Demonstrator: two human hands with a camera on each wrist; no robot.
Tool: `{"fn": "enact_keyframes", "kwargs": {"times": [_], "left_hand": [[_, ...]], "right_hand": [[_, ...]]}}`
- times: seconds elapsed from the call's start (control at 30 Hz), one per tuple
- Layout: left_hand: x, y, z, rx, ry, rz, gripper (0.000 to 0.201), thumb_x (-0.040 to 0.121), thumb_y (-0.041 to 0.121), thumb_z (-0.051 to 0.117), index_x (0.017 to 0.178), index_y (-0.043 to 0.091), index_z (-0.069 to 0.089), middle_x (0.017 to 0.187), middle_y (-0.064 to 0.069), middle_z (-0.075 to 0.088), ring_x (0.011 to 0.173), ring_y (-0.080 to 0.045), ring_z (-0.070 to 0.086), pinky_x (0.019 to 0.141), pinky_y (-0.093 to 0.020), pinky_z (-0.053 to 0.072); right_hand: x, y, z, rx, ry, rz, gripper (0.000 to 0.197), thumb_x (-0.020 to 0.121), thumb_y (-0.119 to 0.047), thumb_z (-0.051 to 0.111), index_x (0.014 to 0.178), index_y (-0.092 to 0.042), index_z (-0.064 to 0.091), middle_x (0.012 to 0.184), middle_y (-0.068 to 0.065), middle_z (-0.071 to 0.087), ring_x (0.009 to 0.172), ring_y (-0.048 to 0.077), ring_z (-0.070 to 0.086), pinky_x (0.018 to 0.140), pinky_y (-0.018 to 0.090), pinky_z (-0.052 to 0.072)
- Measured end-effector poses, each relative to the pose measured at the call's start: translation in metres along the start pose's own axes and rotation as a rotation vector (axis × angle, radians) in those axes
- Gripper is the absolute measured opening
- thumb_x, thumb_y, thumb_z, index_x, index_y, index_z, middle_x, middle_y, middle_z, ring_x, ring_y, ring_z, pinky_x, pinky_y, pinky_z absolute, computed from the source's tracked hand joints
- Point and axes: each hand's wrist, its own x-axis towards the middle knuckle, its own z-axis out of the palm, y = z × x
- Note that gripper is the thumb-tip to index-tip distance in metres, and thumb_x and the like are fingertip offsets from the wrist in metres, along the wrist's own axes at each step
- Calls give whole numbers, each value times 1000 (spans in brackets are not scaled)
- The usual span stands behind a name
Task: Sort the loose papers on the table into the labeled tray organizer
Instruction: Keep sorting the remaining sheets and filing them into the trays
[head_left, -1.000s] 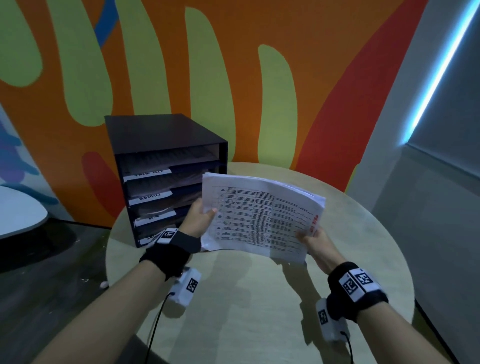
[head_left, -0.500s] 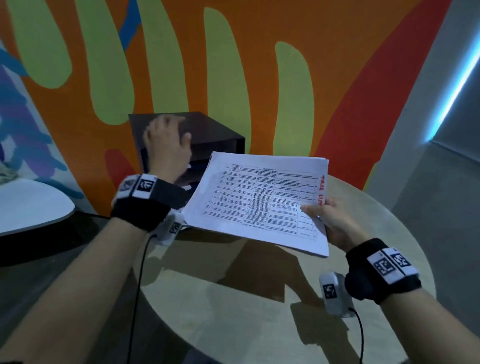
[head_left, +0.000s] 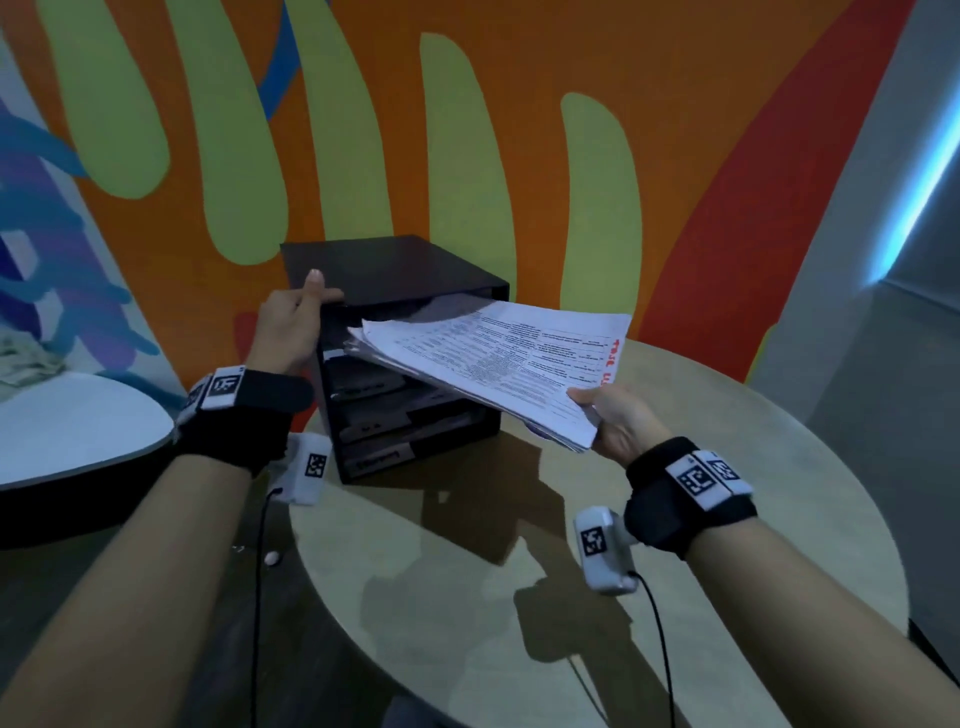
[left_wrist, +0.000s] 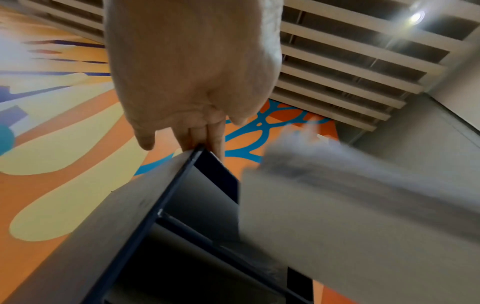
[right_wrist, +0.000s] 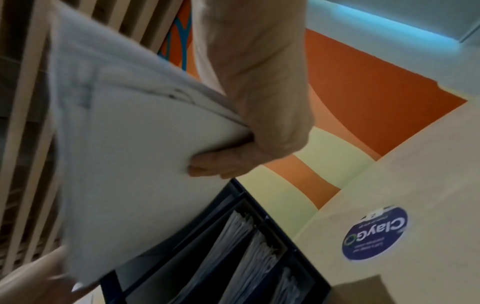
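A black tray organizer (head_left: 415, 270) with several labeled slots stands at the back left of the round table. My left hand (head_left: 291, 327) holds its top left front corner, fingers over the top edge (left_wrist: 200, 137). My right hand (head_left: 613, 415) grips the near right corner of a stack of printed papers (head_left: 498, 364), thumb on top and fingers underneath (right_wrist: 215, 166). The stack's far end points into the organizer's top slot. The lower slots (right_wrist: 244, 246) hold papers.
The beige round table (head_left: 675, 571) stretches in front of the organizer and bears a round blue sticker (right_wrist: 374, 232). A white table (head_left: 78, 426) sits to the left. A painted wall rises right behind the organizer.
My left hand let go of the stack and moved to the organizer's top left corner. My right hand alone carried the papers forward, their far end now at the top slot.
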Motion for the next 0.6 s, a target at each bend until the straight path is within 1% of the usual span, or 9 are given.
{"fn": "enact_keyframes", "kwargs": {"times": [0.17, 0.23, 0.27, 0.3, 0.37, 0.4, 0.5, 0.53, 0.6], "left_hand": [[-1, -15, 17, -17, 151, 82, 47, 105, 34, 36, 111, 3, 71, 121, -16, 66, 120, -23, 57, 98, -39, 48], [-1, -22, 24, 11, 205, 123, 45, 104, 33, 37, 110, 5, 72, 118, -13, 68, 117, -23, 59, 96, -37, 48], [0, -25, 26, 26, 230, 137, 45, 104, 33, 36, 109, 6, 72, 116, -11, 69, 115, -23, 60, 95, -36, 48], [0, -26, 28, 45, 256, 150, 45, 104, 33, 36, 108, 7, 73, 114, -10, 70, 113, -23, 61, 93, -35, 48], [-1, -29, 31, 66, 302, 181, 43, 103, 30, 37, 106, 8, 73, 110, -9, 71, 108, -25, 62, 90, -35, 47], [-3, -30, 34, 66, 323, 200, 41, 103, 29, 37, 106, 8, 72, 108, -9, 71, 107, -25, 62, 89, -36, 47], [-5, -31, 38, 90, 373, 263, 37, 103, 24, 39, 103, 9, 72, 104, -9, 71, 103, -26, 62, 87, -44, 50], [-5, -31, 39, 95, 380, 271, 36, 103, 23, 39, 103, 9, 72, 104, -8, 71, 103, -26, 62, 87, -47, 49], [-6, -33, 39, 96, 385, 277, 36, 102, 24, 38, 103, 11, 72, 104, -5, 70, 105, -26, 62, 88, -52, 48]], "right_hand": [[20, 13, 49, 30, 130, -40, 34, 92, 12, 49, 123, 0, 56, 121, 15, 65, 103, 36, 64, 91, 55, 52], [27, 16, 71, 92, 163, -63, 30, 90, 15, 47, 116, 2, 57, 110, 12, 64, 99, 33, 65, 93, 54, 50], [30, 17, 80, 128, 169, -75, 28, 90, 16, 45, 109, 0, 58, 101, 11, 63, 91, 28, 64, 93, 51, 50], [33, 18, 91, 173, 160, -65, 26, 91, 15, 41, 99, -4, 56, 91, 10, 60, 79, 23, 61, 88, 44, 52], [38, 20, 111, 238, 114, -13, 27, 95, 8, 36, 83, -12, 49, 71, 6, 53, 63, 18, 49, 65, 27, 49], [42, 23, 118, 221, 111, -7, 27, 95, 6, 36, 81, -14, 48, 68, 4, 51, 62, 18, 47, 58, 27, 44], [50, 24, 142, -25, 55, -3, 23, 93, 9, 38, 102, -8, 50, 88, 12, 59, 64, 24, 58, 60, 32, 50], [51, 23, 149, -63, 6, 27, 25, 94, 8, 35, 110, -7, 47, 95, 16, 59, 59, 26, 61, 53, 32, 52], [52, 16, 159, -125, -38, 54, 23, 96, 7, 31, 111, -9, 38, 90, 17, 53, 45, 21, 54, 37, 21, 42]]}}
